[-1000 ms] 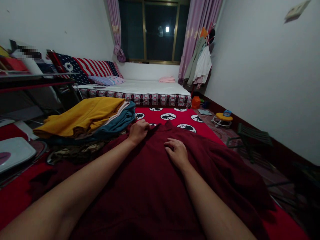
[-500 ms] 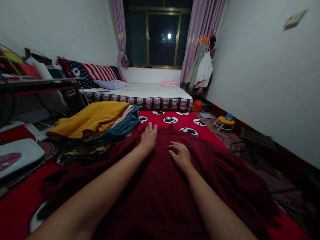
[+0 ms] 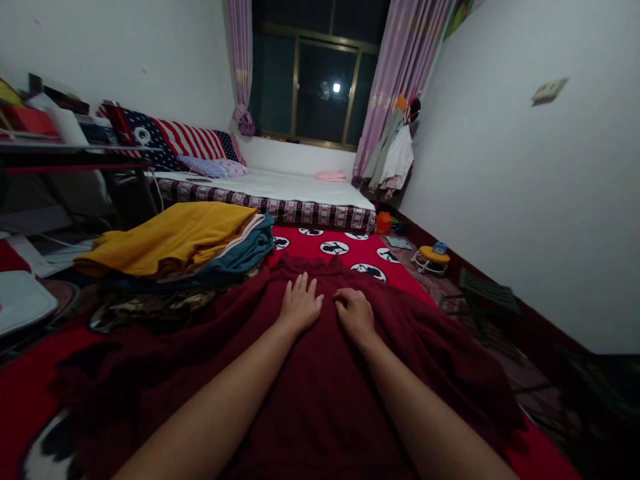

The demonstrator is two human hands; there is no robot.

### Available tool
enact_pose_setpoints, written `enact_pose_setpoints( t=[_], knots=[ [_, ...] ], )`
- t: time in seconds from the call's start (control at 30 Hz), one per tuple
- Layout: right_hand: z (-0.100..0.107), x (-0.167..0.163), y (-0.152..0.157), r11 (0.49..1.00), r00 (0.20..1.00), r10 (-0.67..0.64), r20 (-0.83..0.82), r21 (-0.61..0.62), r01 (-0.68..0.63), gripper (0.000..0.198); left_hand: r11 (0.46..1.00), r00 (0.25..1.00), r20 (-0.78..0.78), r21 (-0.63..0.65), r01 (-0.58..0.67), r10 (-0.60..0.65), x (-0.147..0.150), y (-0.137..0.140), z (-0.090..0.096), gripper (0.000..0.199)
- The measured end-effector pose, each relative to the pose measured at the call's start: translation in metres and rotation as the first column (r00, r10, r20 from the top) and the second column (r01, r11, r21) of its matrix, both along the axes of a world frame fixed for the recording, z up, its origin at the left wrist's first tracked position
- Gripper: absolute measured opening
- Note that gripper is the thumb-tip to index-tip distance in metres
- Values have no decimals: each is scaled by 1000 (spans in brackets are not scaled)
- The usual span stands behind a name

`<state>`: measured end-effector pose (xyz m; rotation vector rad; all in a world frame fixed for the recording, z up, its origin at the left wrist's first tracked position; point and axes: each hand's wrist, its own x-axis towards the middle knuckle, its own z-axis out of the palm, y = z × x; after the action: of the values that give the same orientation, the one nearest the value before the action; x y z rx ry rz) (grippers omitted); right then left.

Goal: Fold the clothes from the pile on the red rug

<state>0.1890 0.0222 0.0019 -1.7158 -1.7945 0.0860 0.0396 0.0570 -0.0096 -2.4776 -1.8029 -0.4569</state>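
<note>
A dark maroon garment, apparently a long-sleeved top [image 3: 320, 393], lies spread over a red blanket with white and black round prints [image 3: 320, 240]. My left hand [image 3: 301, 305] rests flat on its upper middle, fingers spread. Just to the right, my right hand [image 3: 356, 315] touches the same cloth with its fingers bent and a gap beside the thumb; I see nothing held in it. Beside the garment's left part stands a pile of folded clothes, with a yellow piece [image 3: 175, 233] on top and a teal one [image 3: 245, 250] below. Camouflage cloth [image 3: 155, 310] lies at the pile's foot.
A cluttered desk [image 3: 75, 150] stands at the left. Beyond the blanket is a bed with a white sheet [image 3: 280, 183] under a dark window [image 3: 320, 87]. On the right floor are a yellow-topped stool [image 3: 433, 255] and a dark folding stool [image 3: 487, 293].
My left hand has drawn back toward me and flattened on the cloth. The right hand's fingers have curled more. The view has shifted slightly to the right and tilted.
</note>
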Motion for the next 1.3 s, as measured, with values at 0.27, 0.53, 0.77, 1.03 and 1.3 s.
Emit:
enact_pose_setpoints(
  t=[0.27, 0.53, 0.77, 1.03, 1.3],
  knots=[
    [8, 45, 55, 915, 867, -401, 296, 176, 363, 38, 1000, 999, 34, -18, 9, -8, 0, 0, -1, 59],
    [2, 66, 74, 914, 904, -403, 144, 26, 404, 31, 998, 996, 78, -54, 41, -37, -1, 2, 1, 57],
    [9, 58, 67, 891, 876, -452, 170, 128, 435, 22, 987, 986, 126, -103, 122, -108, -7, 8, 4, 62],
    [-2, 33, 65, 976, 907, 217, 360, -68, -207, 45, 992, 992, 128, -125, -1, 17, -5, 10, 7, 58],
    [-3, 37, 69, 964, 899, -136, 417, -153, 217, 54, 970, 971, 101, -133, -203, 217, -44, 35, 10, 61]
  ],
)
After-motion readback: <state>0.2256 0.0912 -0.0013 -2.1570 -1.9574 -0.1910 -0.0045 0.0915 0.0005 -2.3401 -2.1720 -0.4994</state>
